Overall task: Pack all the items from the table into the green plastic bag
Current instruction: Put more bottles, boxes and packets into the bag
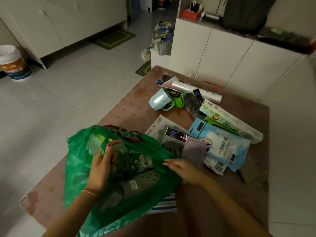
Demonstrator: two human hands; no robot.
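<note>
- While the green plastic bag (80, 168) lies open on the near left part of the brown table (130, 106), the left hand (100, 168) grips its left handle loop, thumb and fingers curled round the bunched plastic, a thin bracelet on the wrist
- the right hand (181, 168) pinches the bag's right rim, fingers closed on the plastic, so the two hands stand apart with the mouth held wide between them
- inside the bag a grey perforated item (145, 182) with a small white label shows through the opening; its print is too small to read, and other packs lie deeper in shadow
- red lettering on the bag's far rim is crumpled and unreadable
- a blue-and-white striped cloth (167, 204) pokes out from under the bag's near right edge
- just right of the bag, a light blue packet (227, 151) carries Chinese characters reading 一次性手套
- a sparkly purple-grey sponge cloth (195, 151) lies partly over that packet and beside the right hand
- a long white and green box (230, 120) with a barcode and green cartoon figure lies behind the packet; its lettering is blurred
- a pale teal container (160, 101) lies on its side farther back, touching a green pack (179, 101)
- a clear plastic roll (191, 89) lies at the table's far end
- on the floor to the left stands a white bucket (14, 64) with an orange and blue label, not legible
</note>
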